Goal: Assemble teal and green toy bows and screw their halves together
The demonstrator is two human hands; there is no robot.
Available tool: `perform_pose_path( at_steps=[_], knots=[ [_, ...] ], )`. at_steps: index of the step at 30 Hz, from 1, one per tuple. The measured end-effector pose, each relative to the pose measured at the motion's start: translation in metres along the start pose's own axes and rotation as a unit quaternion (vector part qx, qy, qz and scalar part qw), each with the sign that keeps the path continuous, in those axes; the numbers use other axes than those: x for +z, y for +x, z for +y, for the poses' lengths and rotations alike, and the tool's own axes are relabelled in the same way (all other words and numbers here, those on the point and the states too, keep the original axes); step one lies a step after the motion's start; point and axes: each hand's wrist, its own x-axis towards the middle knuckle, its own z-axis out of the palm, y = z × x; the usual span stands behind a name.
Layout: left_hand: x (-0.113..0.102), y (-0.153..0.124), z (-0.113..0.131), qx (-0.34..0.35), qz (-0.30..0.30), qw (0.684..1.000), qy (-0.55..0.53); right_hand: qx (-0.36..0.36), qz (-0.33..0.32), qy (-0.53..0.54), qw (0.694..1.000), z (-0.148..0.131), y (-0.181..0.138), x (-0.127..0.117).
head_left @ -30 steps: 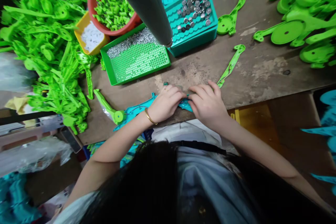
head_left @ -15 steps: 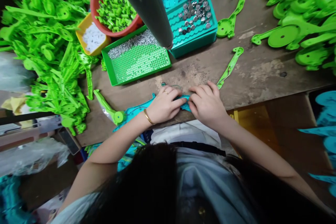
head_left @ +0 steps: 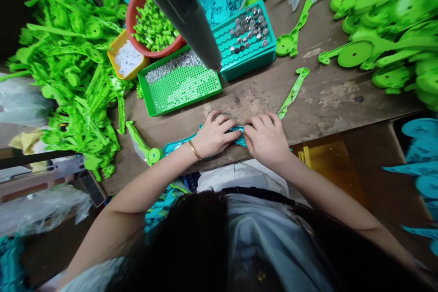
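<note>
A long blue plastic part point(head_left: 179, 144) lies along the front edge of the bench, below both hands. My left hand point(head_left: 215, 136), with a ring and a bangle, has its fingers curled over the middle of it. Close by, my right hand point(head_left: 265, 139) pinches the same part, thumb and fingertips bent inward. The two thumbs nearly meet over the blue piece, and what the fingertips press there is too small to make out. A thin wire shows just beyond my left fingers. Left of the blue part rests a green plastic arm point(head_left: 145, 148).
A green perforated tray point(head_left: 185, 93) holds small metal pieces. Beside it stand a teal box point(head_left: 248, 66) with metal discs, a red bowl point(head_left: 132, 18) and a yellow bin point(head_left: 114, 61). Green parts are heaped left point(head_left: 75, 77) and right point(head_left: 393, 41). A grey pole point(head_left: 181, 13) hangs above.
The view has shifted slightly. Both hands stay on the blue part with small finger movements. A small dark green piece seen beyond my left hand earlier is now out of sight.
</note>
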Motion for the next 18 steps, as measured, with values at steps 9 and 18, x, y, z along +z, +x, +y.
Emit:
perform_pose_path(
  at_steps=[9, 18],
  knots=[
    [-0.012, 0.004, 0.014, -0.014, 0.033, 0.999, 0.03, 0.055, 0.141, 0.057, 0.987, 0.074, 0.039, -0.06],
    [-0.018, 0.016, 0.02, -0.018, 0.017, 0.999, 0.022, 0.238, 0.153, -0.016, 0.959, 0.192, 0.207, -0.071]
  ],
)
